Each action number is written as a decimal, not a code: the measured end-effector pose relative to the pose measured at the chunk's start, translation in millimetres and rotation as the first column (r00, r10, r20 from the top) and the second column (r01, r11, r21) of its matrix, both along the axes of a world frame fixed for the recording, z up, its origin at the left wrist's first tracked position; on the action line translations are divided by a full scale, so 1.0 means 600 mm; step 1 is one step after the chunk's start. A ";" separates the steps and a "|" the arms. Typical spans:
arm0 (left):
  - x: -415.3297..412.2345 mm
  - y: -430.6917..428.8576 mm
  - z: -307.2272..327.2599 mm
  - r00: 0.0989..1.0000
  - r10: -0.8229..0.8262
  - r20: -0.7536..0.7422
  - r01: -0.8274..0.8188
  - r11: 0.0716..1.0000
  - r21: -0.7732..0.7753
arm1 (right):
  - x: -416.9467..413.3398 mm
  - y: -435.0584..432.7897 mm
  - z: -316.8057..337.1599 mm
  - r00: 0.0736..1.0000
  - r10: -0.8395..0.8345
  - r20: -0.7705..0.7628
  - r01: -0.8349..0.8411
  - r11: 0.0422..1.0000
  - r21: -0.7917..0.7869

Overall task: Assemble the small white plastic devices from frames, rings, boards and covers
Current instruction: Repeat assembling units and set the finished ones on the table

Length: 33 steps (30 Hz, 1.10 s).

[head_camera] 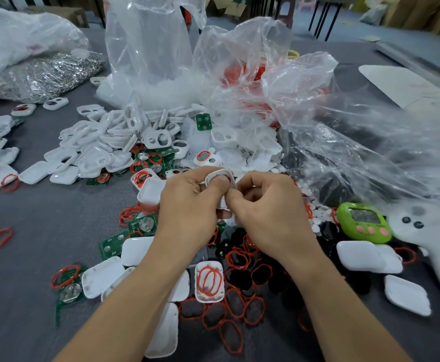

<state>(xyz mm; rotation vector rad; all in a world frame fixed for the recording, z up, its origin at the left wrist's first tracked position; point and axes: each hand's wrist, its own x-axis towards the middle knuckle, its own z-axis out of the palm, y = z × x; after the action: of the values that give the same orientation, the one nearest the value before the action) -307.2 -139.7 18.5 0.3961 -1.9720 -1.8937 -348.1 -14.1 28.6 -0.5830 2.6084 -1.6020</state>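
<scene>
1. The frame (224, 203) is a small white plastic shell, a rounded rectangle with a raised rim and a smooth, slightly glossy finish. It is held up above the middle of the surface (43, 218), between both hands.
2. Left grip (187, 202): fingers curled round the frame's left side, thumb pressed flat into its open face.
3. Right grip (268, 212): fingers curled in, thumb and forefinger pinching the frame's lower right edge. What else sits inside the frame I cannot tell.
4. The surface is dull grey and cloth-like.
5. Red rings (237, 304) are thin rubbery oval loops, heaped below the hands, with a few strays to the left.
6. Green boards (143, 224) are flat and rectangular with round silver contacts, scattered left of the hands.
7. White covers (102, 280) are smooth rounded lids lying near the forearms. One upturned shell (209, 283) holds a tangle of rings.
8. A pile of frames (101, 142), many with two cut-out holes, lies behind and to the left.
9. Black parts (239, 236) are small and glossy, lying under the right wrist.
10. Small white discs (318, 212) are spilled to the right.
11. Crinkled clear plastic bags (239, 74) stand at the back. One bag (46, 77) holds shiny metal bits.
12. A lime-green timer (362, 223) with pink buttons sits at the right, beside a white controller (435, 244).
</scene>
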 end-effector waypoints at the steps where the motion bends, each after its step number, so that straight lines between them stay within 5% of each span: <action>1: 0.000 0.002 -0.001 1.000 0.009 0.008 -0.009 1.000 0.011 | 0.001 0.002 0.005 0.999 -0.005 -0.035 0.006 0.999 0.035; 7: -0.007 -0.009 -0.008 0.982 0.159 0.099 -0.171 0.976 0.133 | -0.052 0.061 0.043 0.952 -0.285 -0.111 0.288 0.958 0.007; 13: -0.008 -0.009 0.004 0.989 0.070 0.134 -0.102 0.965 0.244 | -0.099 0.048 0.037 0.995 -0.085 -0.051 0.099 0.870 0.483; 22: -0.002 -0.011 0.023 0.994 0.058 0.098 -0.090 0.924 0.371 | -0.089 0.041 0.000 0.998 -0.039 -0.056 0.062 0.868 0.492; 28: -0.002 -0.014 0.026 0.995 0.029 0.091 -0.065 0.905 0.420 | -0.078 0.053 0.009 0.975 -0.119 -0.189 0.188 0.895 0.405; 33: -0.002 -0.017 0.026 0.995 0.036 0.089 -0.070 0.912 0.405 | -0.070 0.056 0.025 0.995 0.045 -0.089 0.006 0.863 0.504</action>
<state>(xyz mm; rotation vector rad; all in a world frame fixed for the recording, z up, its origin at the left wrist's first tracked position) -308.2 -150.1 34.3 0.6418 -1.5791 -2.2850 -390.2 19.3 43.8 -0.6505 2.9056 -0.8279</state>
